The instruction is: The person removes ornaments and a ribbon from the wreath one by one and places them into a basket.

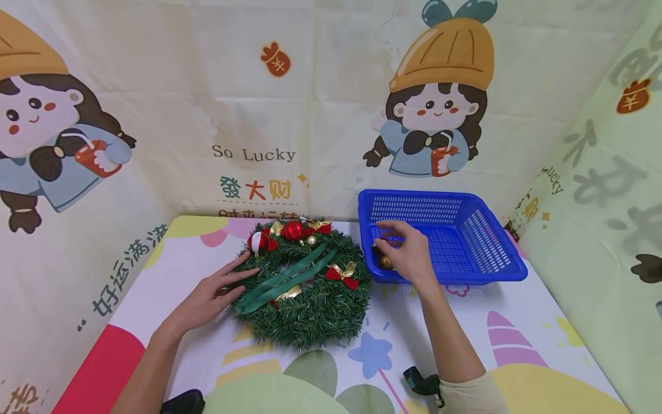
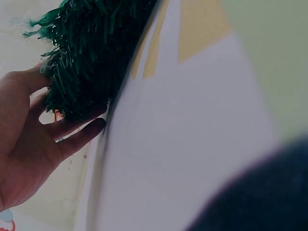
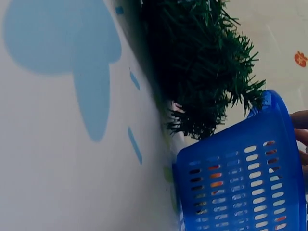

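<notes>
A green tinsel wreath (image 1: pixel 331 310) lies on the table, decorated with red balls, red and gold bows and a loop of green ribbon (image 1: pixel 279 282). My left hand (image 1: pixel 209 296) rests against its left edge, fingers spread and extended. The left wrist view shows those fingers (image 2: pixel 79 137) along the wreath's underside. My right hand (image 1: pixel 408 253) reaches over the near left corner of a blue plastic basket (image 1: pixel 491 276), its index finger and thumb apart. Small gold and dark balls (image 1: pixel 385 263) sit just below the thumb. The basket wall partly hides this hand in the right wrist view.
The basket stands right beside the wreath at the back right of the patterned table (image 1: pixel 414 322). A printed cloth backdrop (image 1: pixel 331 115) rises behind and along the sides. A black wrist device (image 1: pixel 421 380) sits by the right sleeve (image 1: pixel 473 397).
</notes>
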The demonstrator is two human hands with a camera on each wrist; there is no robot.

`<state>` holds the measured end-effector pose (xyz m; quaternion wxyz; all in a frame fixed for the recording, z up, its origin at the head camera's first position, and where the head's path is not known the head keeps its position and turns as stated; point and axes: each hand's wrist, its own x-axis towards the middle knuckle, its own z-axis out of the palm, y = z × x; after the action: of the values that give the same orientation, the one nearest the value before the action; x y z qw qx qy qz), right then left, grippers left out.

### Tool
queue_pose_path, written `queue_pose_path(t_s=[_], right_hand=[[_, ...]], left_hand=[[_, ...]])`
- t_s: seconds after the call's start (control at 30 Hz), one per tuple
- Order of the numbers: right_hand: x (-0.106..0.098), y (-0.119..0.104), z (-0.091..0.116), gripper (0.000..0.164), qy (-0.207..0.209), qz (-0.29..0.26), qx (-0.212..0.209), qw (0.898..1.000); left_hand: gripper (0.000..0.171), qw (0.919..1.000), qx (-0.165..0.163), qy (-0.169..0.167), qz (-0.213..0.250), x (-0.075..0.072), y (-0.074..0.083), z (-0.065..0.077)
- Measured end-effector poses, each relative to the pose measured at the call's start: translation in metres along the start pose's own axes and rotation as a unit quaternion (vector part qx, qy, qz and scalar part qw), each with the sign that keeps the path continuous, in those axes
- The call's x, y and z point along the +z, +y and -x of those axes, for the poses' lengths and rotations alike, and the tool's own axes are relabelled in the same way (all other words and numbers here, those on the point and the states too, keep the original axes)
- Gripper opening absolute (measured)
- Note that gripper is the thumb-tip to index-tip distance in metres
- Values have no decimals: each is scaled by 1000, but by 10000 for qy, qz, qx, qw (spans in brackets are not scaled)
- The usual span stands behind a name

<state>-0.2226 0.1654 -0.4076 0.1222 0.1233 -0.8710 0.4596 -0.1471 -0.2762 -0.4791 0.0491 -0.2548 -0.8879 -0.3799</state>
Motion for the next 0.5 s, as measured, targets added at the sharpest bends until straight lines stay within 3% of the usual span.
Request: queue_pose_path(t_s=[0.3,0.5], right_hand=[[7,-16,1,35,-95,-532,-241,9982],[15,-32,-5,35,-456,-767,-402,9952]], left_hand=[[46,9999,20,-3,102,0,-1,0],[46,10000,42,9,77,0,-2,0]])
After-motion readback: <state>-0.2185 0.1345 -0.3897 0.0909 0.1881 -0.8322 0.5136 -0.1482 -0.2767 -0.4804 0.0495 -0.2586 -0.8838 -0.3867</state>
